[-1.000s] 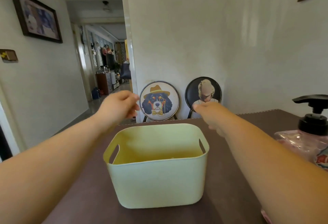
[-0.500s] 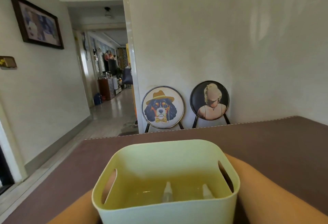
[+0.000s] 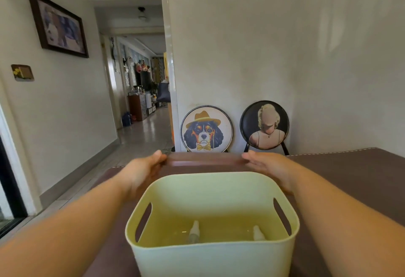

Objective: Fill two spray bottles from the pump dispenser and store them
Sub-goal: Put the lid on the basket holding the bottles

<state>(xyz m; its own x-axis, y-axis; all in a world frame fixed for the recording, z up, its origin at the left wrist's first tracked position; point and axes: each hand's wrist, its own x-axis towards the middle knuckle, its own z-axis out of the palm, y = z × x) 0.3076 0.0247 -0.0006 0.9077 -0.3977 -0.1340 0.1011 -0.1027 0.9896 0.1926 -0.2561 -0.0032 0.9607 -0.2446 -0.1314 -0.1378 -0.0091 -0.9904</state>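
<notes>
A pale green basket [image 3: 210,257] stands on the brown table [image 3: 350,173] right in front of me. Inside it lie two small spray bottles, one at the middle [image 3: 194,230] and one at the right [image 3: 258,233]; only their tops show above the near wall. Beyond the basket a blurred flat brown lid [image 3: 206,160] hangs just above the table's far edge. My left hand [image 3: 142,171] holds its left end, thumb on top. My right hand [image 3: 269,167] holds its right end. The pump dispenser is out of view.
Two round-backed chairs, one with a dog picture [image 3: 206,129] and one with a portrait [image 3: 264,126], lean against the white wall behind the table. A hallway [image 3: 144,127] opens at the left, with a framed picture [image 3: 59,24] on its wall.
Both hands have left the basket's sides and reached forward past it, and the brown lid has come up between them. The basket sits slightly farther from me than half a second ago.
</notes>
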